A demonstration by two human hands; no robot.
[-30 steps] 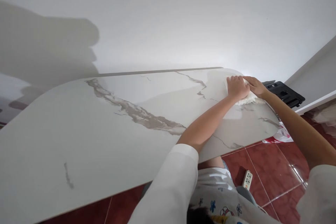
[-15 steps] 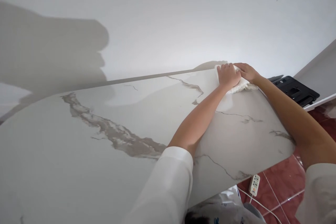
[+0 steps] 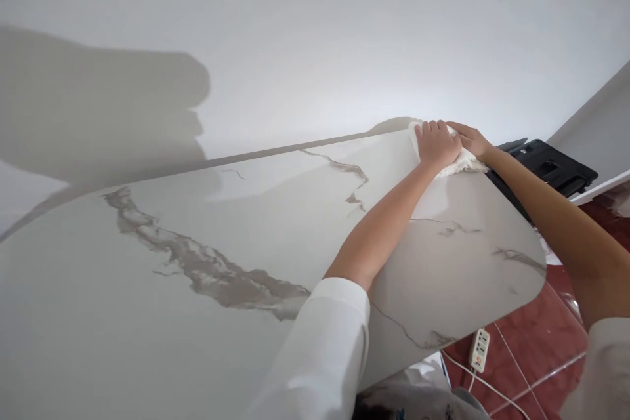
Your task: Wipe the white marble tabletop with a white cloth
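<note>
A crumpled white cloth (image 3: 460, 165) lies at the far right corner of a white marble-patterned tabletop (image 3: 236, 223). My left hand (image 3: 438, 144) presses down on it, its fingers bent over the cloth towards the wall. Right beside it, my right hand (image 3: 471, 140) grips the cloth at the table's edge; its fingertips are partly hidden behind my left hand. Both arms reach forward across the tabletop, in white sleeves.
A white wall (image 3: 315, 46) runs along the table's far side. Past the right edge stands a black case-like object (image 3: 554, 167). A white power strip (image 3: 479, 349) with its cord lies on the red tiled floor (image 3: 536, 335).
Both hands and the cloth have slid slightly right along the far edge towards the corner. The view has shifted a little.
</note>
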